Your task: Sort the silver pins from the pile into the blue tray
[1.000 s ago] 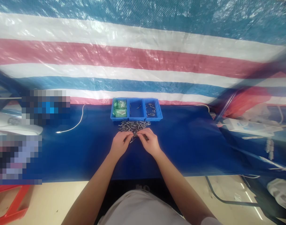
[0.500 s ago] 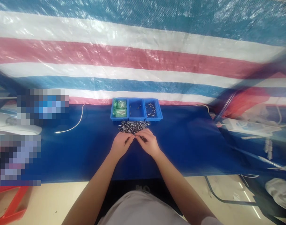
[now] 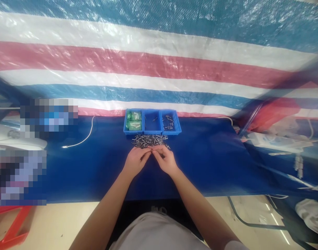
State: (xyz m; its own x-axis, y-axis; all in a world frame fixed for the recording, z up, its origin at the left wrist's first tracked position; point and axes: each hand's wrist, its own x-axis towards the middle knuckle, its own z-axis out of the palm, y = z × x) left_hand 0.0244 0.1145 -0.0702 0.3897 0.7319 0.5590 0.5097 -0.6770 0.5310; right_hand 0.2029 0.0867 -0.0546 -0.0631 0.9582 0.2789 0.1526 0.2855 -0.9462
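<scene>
At the near edge of the heap, mid-table: left hand [image 3: 135, 161] and right hand [image 3: 166, 160], fingertips drawn together and meeting between them, apparently pinching one or two small metal pieces; the pieces themselves are too small to make out, so what exactly is held cannot be told

Just beyond the fingertips: loose pile of short silvery metal pins [image 3: 149, 140], spread in a low band, touching the fingers at its near side

Behind the pile, just beside it: row of three small blue plastic bins [image 3: 152, 131]; left bin holds green packets [image 3: 133, 121], middle and right bins hold a few scattered pins each

Beneath all: dark blue cloth-covered table [image 3: 200, 163]; thin white cable [image 3: 80, 140] lying curved to the left, well apart from the hands

Backdrop: red, white and blue striped plastic tarpaulin [image 3: 159, 66]

Risk, as judged: pins are tiny and slick, so a loose pinch could drop one onto the cloth or off the near edge to the floor; a wrist brushing the heap could scatter it toward the bins
</scene>
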